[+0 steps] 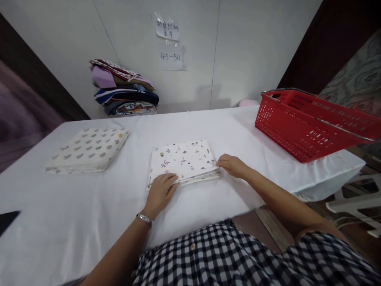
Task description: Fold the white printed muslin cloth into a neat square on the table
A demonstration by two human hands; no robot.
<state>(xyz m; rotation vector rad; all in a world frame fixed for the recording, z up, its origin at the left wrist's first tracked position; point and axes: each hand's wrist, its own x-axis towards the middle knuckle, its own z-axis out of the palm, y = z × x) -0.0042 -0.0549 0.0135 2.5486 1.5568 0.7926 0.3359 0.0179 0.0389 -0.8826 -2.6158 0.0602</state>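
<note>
The left hand [160, 191] lies flat, fingers loosely spread, pressing the near left corner of a folded printed cloth [183, 159]; a watch [144, 219] circles its wrist. The right hand [232, 164] rests at the cloth's right edge with fingers curled down against the layers — whether the fingertips pinch the edge or only touch it cannot be told. The cloth lies between the two hands on a white-covered table [208, 202], its small motifs too fine to make out.

Well to the left of the left hand sits a second folded cloth [87, 150] with grey-green spots. Beyond that, against the wall, a stack of folded fabrics [125, 93] — its lower layers blur together. Above the printed cloth, two paper notes [168, 43] are stuck to the white wall; the upper one's handwriting is unreadable, the lower reads 45-50. Beyond and to the right of the right hand stands a red basket [309, 127], cut off by the frame edge, its inside hidden. A dark object [7, 220] is clipped at the far left edge. A checked shirt [238, 258] fills the near foreground.
</note>
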